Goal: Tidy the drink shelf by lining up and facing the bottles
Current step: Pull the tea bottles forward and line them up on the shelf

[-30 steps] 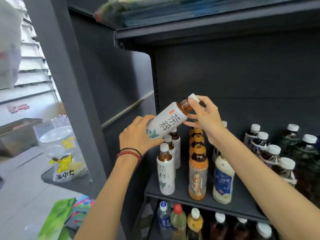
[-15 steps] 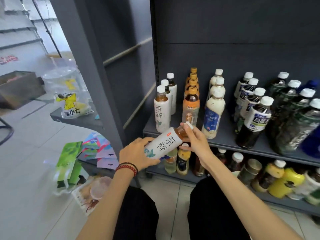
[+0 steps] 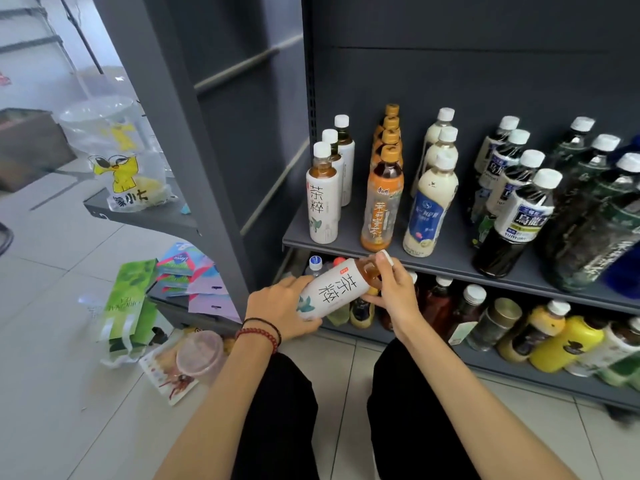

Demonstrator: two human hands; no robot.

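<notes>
Lowered since a second ago from above the rows to just in front of the near edge of the drink shelf [image 3: 446, 259]: white tea bottle [image 3: 332, 289], tilted, cap up and rightward. On the shelf's left end, matching white bottles [image 3: 323, 199] upright in a file, orange-capped row [image 3: 382, 202] just right of them. Gripped round the base with the left hand [image 3: 278, 308], fingers curled; pinched at neck and cap with the right hand [image 3: 394, 294].

Daylight enters from the upper left, washing out the floor [image 3: 41, 271] and glaring on the plastic bag [image 3: 114, 140]. The shelf [image 3: 450, 261] recess is dimmer, with soft shadow beneath. Wide-angle distortion tilts the upright [image 3: 183, 150]. Bottles [image 3: 595, 244] at the right edge are stretched and blurred, while the centre is sharp.
</notes>
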